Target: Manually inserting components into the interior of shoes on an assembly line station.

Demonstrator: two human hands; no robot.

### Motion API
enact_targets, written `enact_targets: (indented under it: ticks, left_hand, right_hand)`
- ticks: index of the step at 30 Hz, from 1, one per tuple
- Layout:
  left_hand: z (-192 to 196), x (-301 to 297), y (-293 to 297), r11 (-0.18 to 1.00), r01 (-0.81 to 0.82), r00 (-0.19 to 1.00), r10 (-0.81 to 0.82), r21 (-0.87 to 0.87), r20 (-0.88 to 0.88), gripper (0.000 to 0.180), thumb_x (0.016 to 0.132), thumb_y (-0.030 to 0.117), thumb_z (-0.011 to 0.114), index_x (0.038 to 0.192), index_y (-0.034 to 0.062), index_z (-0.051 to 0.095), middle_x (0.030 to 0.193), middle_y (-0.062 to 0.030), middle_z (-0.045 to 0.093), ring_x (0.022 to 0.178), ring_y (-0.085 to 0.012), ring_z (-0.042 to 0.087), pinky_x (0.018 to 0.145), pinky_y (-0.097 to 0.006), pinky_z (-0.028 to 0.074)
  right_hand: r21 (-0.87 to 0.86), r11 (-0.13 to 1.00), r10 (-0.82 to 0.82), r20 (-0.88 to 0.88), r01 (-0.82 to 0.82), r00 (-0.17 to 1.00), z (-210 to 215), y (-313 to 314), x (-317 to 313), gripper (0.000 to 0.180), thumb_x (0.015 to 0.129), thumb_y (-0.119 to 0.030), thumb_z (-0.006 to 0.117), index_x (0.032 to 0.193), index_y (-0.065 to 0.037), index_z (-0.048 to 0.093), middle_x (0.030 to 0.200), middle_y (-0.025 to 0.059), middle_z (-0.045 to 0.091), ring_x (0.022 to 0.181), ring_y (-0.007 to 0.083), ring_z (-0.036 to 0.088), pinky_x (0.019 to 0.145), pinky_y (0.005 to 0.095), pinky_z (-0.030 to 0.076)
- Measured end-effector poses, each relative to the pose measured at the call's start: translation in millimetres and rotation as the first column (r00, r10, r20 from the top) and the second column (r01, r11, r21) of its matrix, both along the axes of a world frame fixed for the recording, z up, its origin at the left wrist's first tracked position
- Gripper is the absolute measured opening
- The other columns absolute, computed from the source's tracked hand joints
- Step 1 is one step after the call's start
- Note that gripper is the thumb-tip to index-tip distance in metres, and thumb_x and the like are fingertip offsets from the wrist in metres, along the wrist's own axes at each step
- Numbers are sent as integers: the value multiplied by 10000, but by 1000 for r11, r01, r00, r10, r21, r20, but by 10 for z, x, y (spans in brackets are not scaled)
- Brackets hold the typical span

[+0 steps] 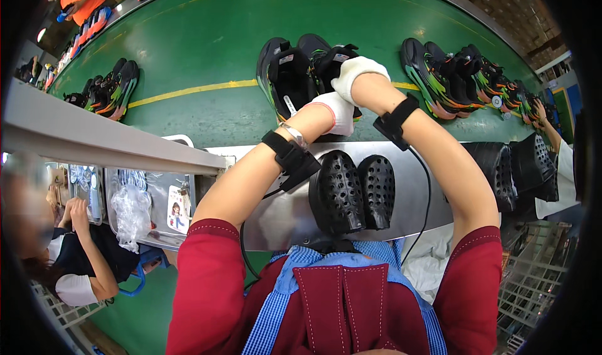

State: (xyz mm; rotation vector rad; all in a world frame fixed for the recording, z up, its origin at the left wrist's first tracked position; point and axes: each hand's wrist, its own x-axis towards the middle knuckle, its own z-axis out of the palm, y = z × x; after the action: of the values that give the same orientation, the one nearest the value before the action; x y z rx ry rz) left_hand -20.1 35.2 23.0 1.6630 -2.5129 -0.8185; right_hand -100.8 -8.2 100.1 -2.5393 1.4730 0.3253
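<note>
A pair of black sneakers with green and orange trim stands on the green belt in front of me: the left sneaker (276, 73) and the right sneaker (312, 46). My right hand (360, 74), in a white glove, is curled against the collar of the right sneaker. Lower down, at that sneaker's heel, my left hand (340, 112) wears a white glove too; its fingers are hidden. The gloves meet or nearly meet. A small white tag (290, 105) shows by the left sneaker's heel. Black straps with cables circle both my forearms.
Two perforated black shoe forms (338, 192) lie on the metal ledge (276, 220) before me; more forms (492, 167) sit right. Other sneakers stand on the belt right (433, 73) and left (116, 91). A seated person (88, 248) works left beside a tray (163, 198).
</note>
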Motion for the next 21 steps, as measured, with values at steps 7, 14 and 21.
enact_targets:
  ticks: [7,14,21]
  left_hand:
    - [180,29,-47,942,-8,986,-48,336,158,373,751,296,610,1010,38,685,1023,-175,680,963,-299,644,877,-333,490]
    - [200,34,-28,977,16,987,-50,213,155,487,804,445,547,1032,39,691,1048,-161,682,977,-305,641,891,-342,488]
    - [124,100,-72,944,-85,978,19,318,206,505,814,509,528,929,57,722,965,-160,688,901,-298,649,832,-332,497]
  right_hand:
    - [211,970,130,-20,-122,991,58,-125,48,294,783,-230,614,930,9,704,958,243,671,886,378,659,779,429,523]
    - [-88,897,438,45,-433,898,-984,-527,73,185,823,-160,616,871,-10,714,958,195,687,884,325,660,803,380,520]
    - [37,887,460,-141,-460,876,-855,-546,258,203,830,-191,606,919,-45,716,973,203,678,899,346,658,807,399,528]
